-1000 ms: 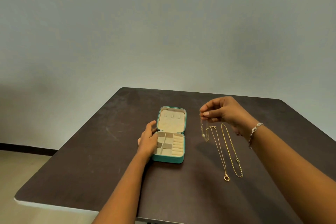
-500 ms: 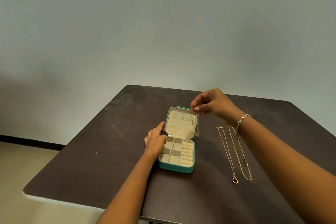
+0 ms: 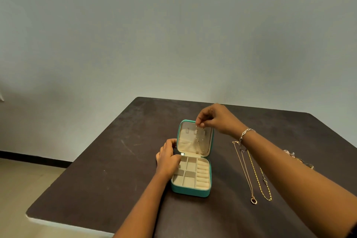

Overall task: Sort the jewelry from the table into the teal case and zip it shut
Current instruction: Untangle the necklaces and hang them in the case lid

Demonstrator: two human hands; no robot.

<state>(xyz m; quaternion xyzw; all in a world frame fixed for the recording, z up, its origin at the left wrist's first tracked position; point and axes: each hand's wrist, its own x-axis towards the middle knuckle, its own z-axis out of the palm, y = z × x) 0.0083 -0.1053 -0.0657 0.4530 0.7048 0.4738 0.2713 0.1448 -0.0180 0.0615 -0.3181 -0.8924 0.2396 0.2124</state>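
step: hanging thin chain [image 3: 198, 142] in teal case [image 3: 190, 192] lid | right hand [image 3: 216, 120] pinches chain | left hand [image 3: 167, 162] grips case edge | next: catch chain on lid hook

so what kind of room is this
Hard to say; probably a plain, sparsely furnished indoor room. A bare pale wall, a dark table against it, and a tan floor with black baseboard.
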